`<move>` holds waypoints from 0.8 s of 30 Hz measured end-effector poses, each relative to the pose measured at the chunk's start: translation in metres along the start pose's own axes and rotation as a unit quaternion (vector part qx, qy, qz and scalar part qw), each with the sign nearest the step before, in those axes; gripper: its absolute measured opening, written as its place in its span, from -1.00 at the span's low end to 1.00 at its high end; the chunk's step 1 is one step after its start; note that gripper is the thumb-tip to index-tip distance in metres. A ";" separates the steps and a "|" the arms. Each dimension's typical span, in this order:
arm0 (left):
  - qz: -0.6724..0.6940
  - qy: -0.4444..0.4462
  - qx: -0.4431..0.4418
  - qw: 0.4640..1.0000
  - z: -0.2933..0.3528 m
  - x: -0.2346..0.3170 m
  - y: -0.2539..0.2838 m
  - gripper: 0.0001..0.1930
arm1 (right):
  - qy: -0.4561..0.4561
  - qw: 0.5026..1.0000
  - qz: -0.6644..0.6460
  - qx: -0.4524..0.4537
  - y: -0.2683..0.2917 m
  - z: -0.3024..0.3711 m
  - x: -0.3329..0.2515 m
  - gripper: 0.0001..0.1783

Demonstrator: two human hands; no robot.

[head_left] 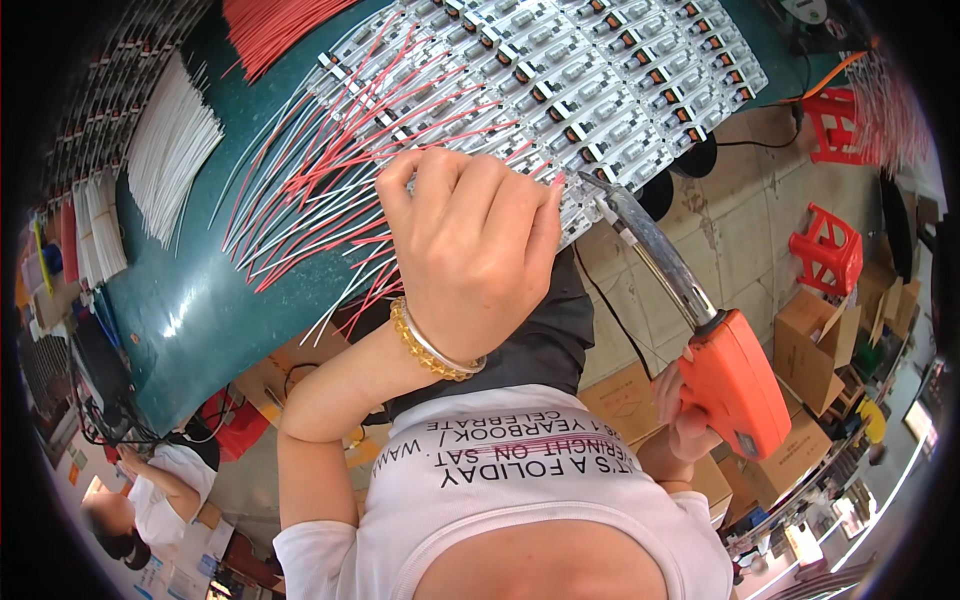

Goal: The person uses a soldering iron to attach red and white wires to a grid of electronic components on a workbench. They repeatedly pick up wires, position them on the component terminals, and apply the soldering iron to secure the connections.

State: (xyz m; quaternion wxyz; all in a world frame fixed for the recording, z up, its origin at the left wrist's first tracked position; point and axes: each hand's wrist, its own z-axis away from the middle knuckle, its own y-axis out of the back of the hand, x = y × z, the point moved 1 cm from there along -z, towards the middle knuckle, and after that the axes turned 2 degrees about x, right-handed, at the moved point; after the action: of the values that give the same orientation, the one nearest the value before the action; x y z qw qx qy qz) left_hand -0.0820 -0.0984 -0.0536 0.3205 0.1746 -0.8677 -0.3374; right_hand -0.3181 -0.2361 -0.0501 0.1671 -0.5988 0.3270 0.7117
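Observation:
My left hand (475,235) is closed over the near edge of the circuit board panel (600,75), its fingers curled in a pinch. A short red end shows at the fingertips and looks like a wire; the rest of it is hidden by the hand. In my right hand (685,410) is a soldering gun (740,385) with an orange body and a long metal barrel. Its tip meets the boards just right of my left fingertips. Red and white wires (310,190) fan out from the panel's left part, over the table and past my left hand.
The green table (180,330) carries a bundle of white wires (170,150) and a bundle of red wires (275,35). Red stools (828,248) and cardboard boxes (815,345) stand on the floor at right. Another person (165,495) sits at the lower left. A dark cable hangs near the panel's edge.

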 end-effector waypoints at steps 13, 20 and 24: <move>0.057 0.029 -0.008 0.998 0.002 0.007 0.006 -0.84 | 0.027 0.993 -0.103 -0.050 0.006 0.003 0.007 -0.10; 0.041 0.018 -0.017 0.999 0.003 0.007 0.002 -0.83 | -0.003 1.000 -0.006 -0.007 0.011 0.007 0.006 -0.31; 0.039 0.015 -0.021 0.999 0.003 0.006 0.003 -0.83 | -0.033 0.998 0.056 -0.019 0.023 0.016 0.013 -0.30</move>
State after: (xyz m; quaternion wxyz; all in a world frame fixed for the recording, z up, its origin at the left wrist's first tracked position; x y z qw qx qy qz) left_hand -0.0887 -0.0977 -0.0512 0.3506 0.1386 -0.8615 -0.3400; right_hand -0.3473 -0.2446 -0.0554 0.1266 -0.5591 0.3409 0.7451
